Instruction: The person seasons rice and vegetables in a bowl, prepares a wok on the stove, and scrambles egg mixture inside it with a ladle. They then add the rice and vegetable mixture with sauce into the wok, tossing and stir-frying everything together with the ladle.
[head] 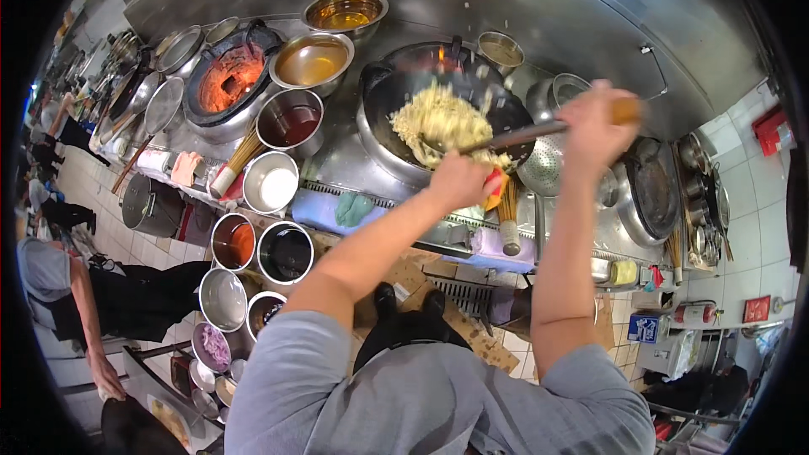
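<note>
My left hand (464, 178) is closed on a red and yellow cloth (495, 188) at the near rim of a dark wok (387, 115); any wok handle under it is hidden. Yellow-white rice (445, 117), apparently fried with egg, is blurred in motion inside the wok, and loose grains hang in the air above it. The wok sits tilted over a burner, with a small flame (442, 52) at its far side. Blurred too, my right hand (597, 123) grips the wooden handle (528, 135) of a long cooking utensil. Its head lies in the rice, mostly covered.
Left of the wok stand bowls of amber oil (311, 63) and pots of sauce (291, 123). Beyond them a burner (231, 82) glows orange. A perforated strainer (540, 164) and bamboo brush (509, 221) are to the right. Another person's arm (88, 303) is at lower left.
</note>
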### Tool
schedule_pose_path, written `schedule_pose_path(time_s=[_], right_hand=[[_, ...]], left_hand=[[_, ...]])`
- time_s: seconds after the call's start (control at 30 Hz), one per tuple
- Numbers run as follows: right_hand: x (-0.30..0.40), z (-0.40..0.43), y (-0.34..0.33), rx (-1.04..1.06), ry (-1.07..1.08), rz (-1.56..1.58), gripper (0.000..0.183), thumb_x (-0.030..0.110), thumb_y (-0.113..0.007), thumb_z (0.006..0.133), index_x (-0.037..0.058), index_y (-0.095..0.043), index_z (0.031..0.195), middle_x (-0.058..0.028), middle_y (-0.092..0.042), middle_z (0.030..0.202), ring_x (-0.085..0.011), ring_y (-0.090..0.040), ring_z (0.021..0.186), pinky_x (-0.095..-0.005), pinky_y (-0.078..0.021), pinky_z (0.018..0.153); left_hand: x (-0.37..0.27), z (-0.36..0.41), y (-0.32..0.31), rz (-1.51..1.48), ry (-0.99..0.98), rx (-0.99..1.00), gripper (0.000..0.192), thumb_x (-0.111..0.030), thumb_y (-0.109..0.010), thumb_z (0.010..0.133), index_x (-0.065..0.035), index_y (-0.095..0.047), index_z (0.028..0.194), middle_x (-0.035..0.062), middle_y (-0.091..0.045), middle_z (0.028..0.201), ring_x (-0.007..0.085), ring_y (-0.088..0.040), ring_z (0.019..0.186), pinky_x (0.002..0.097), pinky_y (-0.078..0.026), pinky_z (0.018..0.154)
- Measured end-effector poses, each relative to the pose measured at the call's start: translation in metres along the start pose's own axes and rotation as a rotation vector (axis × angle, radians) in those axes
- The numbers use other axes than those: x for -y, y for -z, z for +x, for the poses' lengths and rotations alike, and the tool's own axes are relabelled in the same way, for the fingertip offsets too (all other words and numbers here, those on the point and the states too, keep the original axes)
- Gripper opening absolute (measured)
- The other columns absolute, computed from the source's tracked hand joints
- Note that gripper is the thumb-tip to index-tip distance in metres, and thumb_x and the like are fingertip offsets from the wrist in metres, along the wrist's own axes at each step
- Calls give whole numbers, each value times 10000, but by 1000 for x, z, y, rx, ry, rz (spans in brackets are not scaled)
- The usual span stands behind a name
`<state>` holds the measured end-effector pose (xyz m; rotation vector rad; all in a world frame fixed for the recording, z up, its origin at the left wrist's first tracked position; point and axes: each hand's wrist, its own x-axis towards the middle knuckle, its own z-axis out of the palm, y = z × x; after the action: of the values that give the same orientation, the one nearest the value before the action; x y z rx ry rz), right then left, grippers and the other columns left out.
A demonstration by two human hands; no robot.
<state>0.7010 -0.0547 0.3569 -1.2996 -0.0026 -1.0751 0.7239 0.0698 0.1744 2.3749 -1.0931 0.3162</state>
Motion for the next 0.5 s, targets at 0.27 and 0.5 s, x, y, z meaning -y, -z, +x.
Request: schedule_pose_path(time_s=[0.27, 0.5], right_hand=[[6, -10, 47, 21, -319, 201, 136, 30, -521, 951, 92, -421, 884, -1, -402, 587, -75, -344, 455, -259, -339, 411], [-64, 2, -16, 2, -11, 126, 167, 54, -562, 946, 94, -427, 857, -2, -425, 564, -93, -371, 426, -294, -373, 408]], left_hand=[[-51, -71, 37, -172, 78, 578, 427, -442, -485, 941, -89, -707, 847, 128, -677, 710, 312, -678, 719, 482, -438, 878], [5, -17, -43, -88, 108, -23, 361, -420, -548, 912, -122, -668, 746, 81, -654, 629, 281, -626, 561, 436, -437, 730]])
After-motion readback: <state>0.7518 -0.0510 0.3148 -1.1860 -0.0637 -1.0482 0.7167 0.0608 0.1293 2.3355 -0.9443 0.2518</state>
